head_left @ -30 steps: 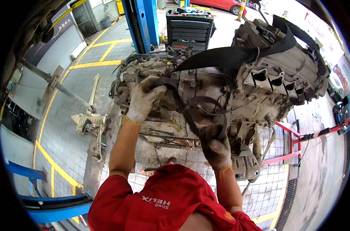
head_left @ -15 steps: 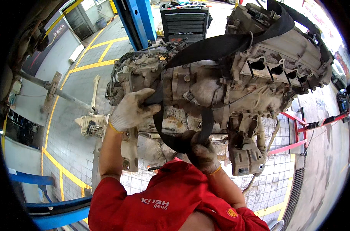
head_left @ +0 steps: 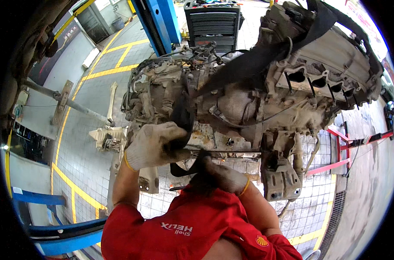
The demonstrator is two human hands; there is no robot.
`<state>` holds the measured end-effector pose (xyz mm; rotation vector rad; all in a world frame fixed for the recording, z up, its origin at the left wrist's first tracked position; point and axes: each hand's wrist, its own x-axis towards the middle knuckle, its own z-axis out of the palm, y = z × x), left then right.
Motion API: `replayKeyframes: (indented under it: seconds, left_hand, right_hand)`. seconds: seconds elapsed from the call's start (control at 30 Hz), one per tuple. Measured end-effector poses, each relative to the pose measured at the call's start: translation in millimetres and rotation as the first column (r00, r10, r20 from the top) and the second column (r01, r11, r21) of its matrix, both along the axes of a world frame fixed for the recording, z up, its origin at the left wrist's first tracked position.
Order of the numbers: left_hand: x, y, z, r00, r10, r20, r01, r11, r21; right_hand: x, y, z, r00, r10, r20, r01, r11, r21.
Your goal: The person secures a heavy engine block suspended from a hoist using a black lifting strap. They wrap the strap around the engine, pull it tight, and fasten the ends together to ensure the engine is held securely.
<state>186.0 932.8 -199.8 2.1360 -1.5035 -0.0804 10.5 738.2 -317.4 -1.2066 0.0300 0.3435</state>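
A wide black webbing strap runs over a dirty engine and down across the gearbox in front of me. My left hand, in a pale work glove, is closed round the hanging part of the strap beside the gearbox. Close to my chest, my right hand, gloved as well, grips the lower part of the same strap. A short bend of strap shows between the two hands. The right fingertips are partly hidden by dark webbing.
A blue lift post and a black tool cabinet stand beyond the gearbox. Red metal legs are at the right. Blue lift arms lie at the lower left. A metal bracket juts from the engine towards me.
Both hands have come closer together. My left hand has moved down and right, and the strap loop between them has shrunk. The strap over the gearbox has shifted and looks blurred.
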Motion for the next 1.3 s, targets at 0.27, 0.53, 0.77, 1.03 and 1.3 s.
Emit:
replayKeyframes:
  seconds: [0.27, 0.53, 0.77, 1.03, 1.3]
  left_hand:
    - [-18, 6, -13, 0.999, -0.049, 0.024, 0.049, 0.999, 0.000]
    - [-17, 7, -16, 0.955, 0.158, 0.252, -0.117, 0.978, -0.170]
    - [-2, 1, -4, 0.893, 0.447, 0.062, -0.401, 0.849, -0.345]
    - [26, 2, -2, 0.821, 0.541, -0.181, -0.570, 0.791, -0.220]
    - [84, -32, 75, 0.953, 0.218, 0.211, -0.075, 0.843, -0.532]
  right_hand:
    - [56, -3, 53, 0.827, -0.425, 0.369, 0.489, 0.866, -0.099]
    - [126, -7, 132, 0.513, -0.129, 0.848, 0.804, 0.417, -0.423]
    - [171, -1, 179, 0.330, -0.295, 0.897, 0.864, 0.476, -0.161]
    - [154, -10, 224, 0.545, -0.254, 0.799, 0.637, 0.745, -0.198]
    - [150, -32, 236, 0.255, 0.072, 0.964, 0.637, 0.738, -0.224]
